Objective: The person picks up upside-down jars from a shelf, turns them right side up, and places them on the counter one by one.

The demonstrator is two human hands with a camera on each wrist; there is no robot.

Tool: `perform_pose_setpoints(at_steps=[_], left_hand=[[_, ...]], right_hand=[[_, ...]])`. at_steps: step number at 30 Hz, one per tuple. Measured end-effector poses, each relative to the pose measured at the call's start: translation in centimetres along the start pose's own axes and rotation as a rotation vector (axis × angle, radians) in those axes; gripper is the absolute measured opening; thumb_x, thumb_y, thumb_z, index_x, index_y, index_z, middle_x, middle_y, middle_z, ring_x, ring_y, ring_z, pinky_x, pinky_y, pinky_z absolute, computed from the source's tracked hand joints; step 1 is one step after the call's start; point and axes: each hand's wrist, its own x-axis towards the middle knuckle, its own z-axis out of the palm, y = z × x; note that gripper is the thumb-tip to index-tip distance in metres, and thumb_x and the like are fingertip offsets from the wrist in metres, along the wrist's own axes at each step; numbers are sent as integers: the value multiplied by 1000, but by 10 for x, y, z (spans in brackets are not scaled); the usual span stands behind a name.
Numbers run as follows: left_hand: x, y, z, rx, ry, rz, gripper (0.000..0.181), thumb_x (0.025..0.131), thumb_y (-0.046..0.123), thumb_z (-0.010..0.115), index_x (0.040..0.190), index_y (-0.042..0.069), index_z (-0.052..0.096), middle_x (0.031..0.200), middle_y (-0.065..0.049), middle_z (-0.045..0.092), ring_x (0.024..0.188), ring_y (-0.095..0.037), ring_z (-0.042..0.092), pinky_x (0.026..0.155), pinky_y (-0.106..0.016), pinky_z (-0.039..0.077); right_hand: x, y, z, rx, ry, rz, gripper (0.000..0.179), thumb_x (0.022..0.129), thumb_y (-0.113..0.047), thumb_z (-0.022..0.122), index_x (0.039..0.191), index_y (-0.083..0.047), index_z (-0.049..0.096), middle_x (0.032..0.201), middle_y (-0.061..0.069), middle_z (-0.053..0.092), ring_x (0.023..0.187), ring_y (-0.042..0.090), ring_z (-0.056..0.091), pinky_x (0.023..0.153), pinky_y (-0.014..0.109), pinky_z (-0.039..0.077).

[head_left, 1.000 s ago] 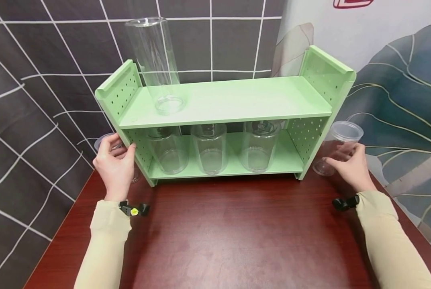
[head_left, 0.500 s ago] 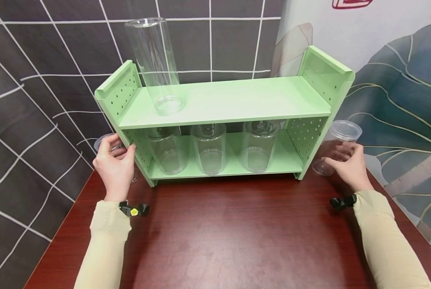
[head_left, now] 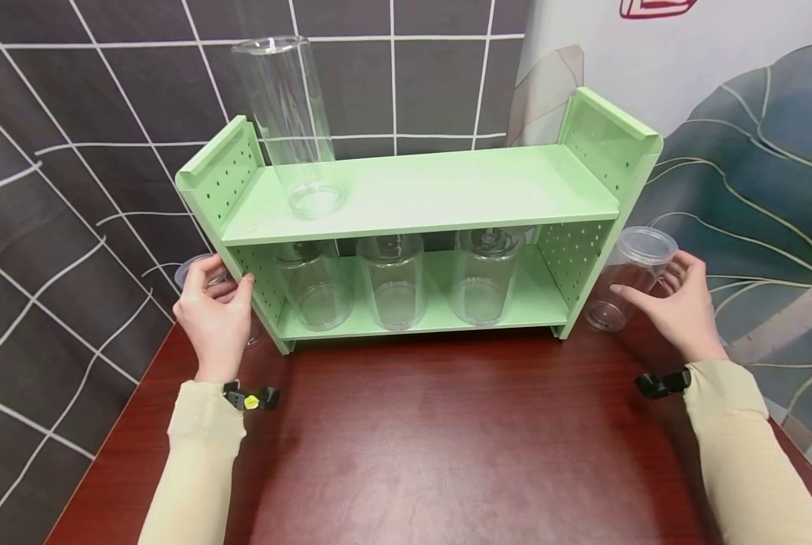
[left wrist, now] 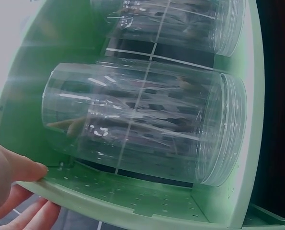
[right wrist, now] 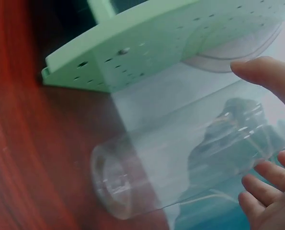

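Note:
My left hand (head_left: pixel 216 322) pinches the front edge of the left side panel of a light green two-tier shelf (head_left: pixel 446 189). In the left wrist view the thumb lies on the panel's inner face, the fingers on its outer side. Behind that hand, a clear jar (head_left: pixel 194 266) is partly hidden. My right hand (head_left: pixel 685 303) is beside a tall clear plastic jar (head_left: pixel 623 280) on the table, right of the shelf. Its thumb stands apart from the jar. The fingers lie close to the far side; whether they touch, I cannot tell.
Three clear jars, among them the middle jar (head_left: pixel 392 284), stand on the lower tier. A taller clear cylinder (head_left: pixel 290 129) is on the upper tier at left. Behind the reddish-brown table (head_left: pixel 446 439) rises a dark tiled wall (head_left: pixel 351 83).
My right hand has loosened from the jar and shifted right, its thumb and fingers spreading. The jar stays standing in place. My left hand keeps its pinch on the shelf panel.

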Motion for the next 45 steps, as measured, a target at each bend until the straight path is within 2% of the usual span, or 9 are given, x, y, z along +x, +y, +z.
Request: perform_pose_setpoints(at_steps=[5, 7, 12, 16, 29, 33, 38, 41, 45], left_hand=[[0, 0, -1, 7, -3, 3, 32, 85, 0, 79, 116, -3, 70, 107, -10, 75, 74, 7, 64, 70, -12, 55], [0, -1, -1, 11, -4, 4, 32, 85, -1, 79, 117, -3, 70, 107, -10, 75, 74, 8, 64, 70, -12, 55], [1, -3, -1, 25, -6, 8, 33, 85, -1, 78, 117, -4, 70, 108, -11, 74, 74, 9, 63, 71, -11, 55], [1, -3, -2, 25, -11, 6, 33, 86, 0, 78, 117, -3, 70, 108, -10, 74, 74, 9, 63, 70, -11, 55], [1, -3, -2, 26, -14, 4, 33, 85, -1, 78, 117, -3, 70, 108, -10, 74, 73, 9, 63, 70, -10, 54], [1, -4, -2, 32, -14, 7, 33, 85, -1, 78, 117, -3, 69, 108, -10, 74, 74, 9, 63, 70, -11, 55], [1, -4, -2, 21, -15, 7, 33, 86, 1, 79, 117, -2, 70, 108, -9, 74, 74, 8, 64, 70, -11, 55], [1, -2, -2, 11, -15, 6, 32, 86, 2, 79, 117, -1, 70, 108, -9, 75, 74, 7, 64, 70, -11, 55], [1, 0, -2, 5, -20, 6, 33, 86, 2, 79, 117, -1, 70, 108, -9, 75, 74, 6, 64, 70, -11, 55]], right_hand=[[-1, -17, -7, -41, 25, -17, 102, 85, -22, 85, 160, -20, 16, 163, 11, 28, 149, 20, 29, 114, 27, 33], [-2, -25, -9, -64, 40, -33, 103, 84, -24, 85, 160, -21, 16, 165, 6, 27, 150, 17, 26, 118, 31, 28], [-2, -44, -14, -87, 101, -118, 102, 80, -20, 87, 158, -21, 22, 163, 1, 30, 148, 6, 24, 121, 26, 15], [-6, -63, -16, -71, 144, -181, 100, 78, -14, 88, 156, -20, 27, 161, 0, 34, 147, 4, 26, 120, 23, 15], [-45, -162, -24, 34, 256, -428, 94, 71, 7, 85, 152, -13, 41, 154, 0, 42, 144, 14, 36, 120, 26, 21], [-51, -176, -24, 137, 260, -490, 93, 67, 13, 84, 149, -8, 46, 152, 4, 45, 142, 18, 39, 120, 29, 24], [-55, -183, -19, 247, 253, -563, 91, 59, 19, 84, 142, -2, 54, 145, 14, 51, 138, 25, 44, 119, 33, 29], [-59, -188, -15, 254, 239, -603, 87, 57, 19, 85, 138, 2, 57, 140, 18, 55, 133, 27, 49, 117, 34, 33], [-66, -196, -6, 208, 190, -659, 83, 57, 17, 87, 135, 6, 59, 135, 20, 59, 128, 28, 54, 114, 35, 37]])
